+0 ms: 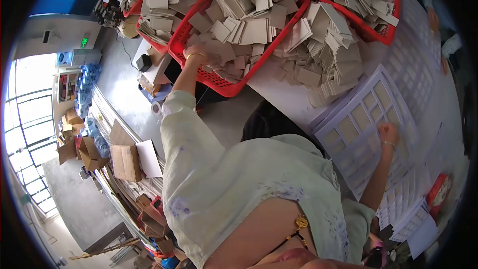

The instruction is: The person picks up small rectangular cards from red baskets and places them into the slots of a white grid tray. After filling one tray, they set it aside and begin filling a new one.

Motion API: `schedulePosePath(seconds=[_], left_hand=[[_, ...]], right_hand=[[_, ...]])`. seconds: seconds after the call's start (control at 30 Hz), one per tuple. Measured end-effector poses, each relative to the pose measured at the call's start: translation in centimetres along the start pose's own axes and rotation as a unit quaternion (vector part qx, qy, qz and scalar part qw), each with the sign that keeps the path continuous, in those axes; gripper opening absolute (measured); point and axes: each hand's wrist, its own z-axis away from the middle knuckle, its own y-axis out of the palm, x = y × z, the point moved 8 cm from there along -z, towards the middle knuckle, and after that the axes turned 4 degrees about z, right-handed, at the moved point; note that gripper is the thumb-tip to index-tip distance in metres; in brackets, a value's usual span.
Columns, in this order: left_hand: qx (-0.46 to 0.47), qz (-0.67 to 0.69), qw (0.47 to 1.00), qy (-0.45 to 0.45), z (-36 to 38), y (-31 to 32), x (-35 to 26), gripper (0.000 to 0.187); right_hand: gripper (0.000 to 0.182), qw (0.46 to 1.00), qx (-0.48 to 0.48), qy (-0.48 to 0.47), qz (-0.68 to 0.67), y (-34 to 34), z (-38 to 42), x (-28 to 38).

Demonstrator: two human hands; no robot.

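Observation:
My left hand, with a gold bangle at the wrist, reaches over the near rim of a red plastic basket. Its fingers are partly lost among the grey-beige cardboard pieces heaped inside. On the right, my right hand is closed, low over a white-framed panel divided into rectangular openings, several with beige pieces showing in them. Whatever its curled fingers hold is hidden. Between the two hands, a loose pile of cardboard pieces lies on the white table.
More red baskets of pieces stand along the far side. Stacked white grid frames and a small red container lie at right. Another person's arm shows at the far right edge. Cardboard boxes stand on the left.

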Motion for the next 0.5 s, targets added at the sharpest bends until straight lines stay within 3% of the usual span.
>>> schedulePosePath(seconds=[0.07, 0.17, 0.27, 0.33, 0.37, 0.43, 0.47, 0.5], left_hand=[[-0.031, 0.078, 0.996, 0.012, -3.1, 2.5, 2.3, 0.036], [0.026, 0.069, 0.997, 0.018, 4.0, -5.6, 2.4, 0.028], [-0.026, 0.009, 1.000, -0.012, 10.1, -12.8, 1.3, 0.030], [-0.148, 0.106, 0.983, 0.027, 12.6, -16.1, -0.2, 0.023], [-0.205, 0.156, 0.965, 0.049, 13.8, -17.2, -1.1, 0.021], [-0.276, 0.314, 0.891, 0.177, 17.0, -18.8, -6.4, 0.015], [-0.239, 0.378, 0.862, 0.240, 18.6, -18.6, -10.3, 0.013], [-0.198, 0.437, 0.824, 0.303, 20.9, -18.3, -14.6, 0.012]], right_hand=[[0.010, 1.000, -0.008, 0.001, 0.002, 0.1, 0.0, 0.0], [0.009, 1.000, -0.002, 0.007, 0.020, 0.3, 0.1, 0.1], [0.007, 0.998, 0.010, -0.004, 0.061, -0.2, 0.2, 0.5], [0.006, 0.990, 0.011, -0.002, 0.139, -2.4, 0.6, 2.5], [0.007, 0.994, -0.040, -0.023, 0.101, -3.6, 0.9, 3.8], [0.012, 0.988, -0.134, -0.074, -0.026, -6.8, 2.2, 7.3], [0.016, 0.972, -0.176, -0.104, -0.115, -8.8, 3.2, 9.9], [0.025, 0.943, -0.159, -0.114, -0.270, -9.5, 4.1, 12.5]])
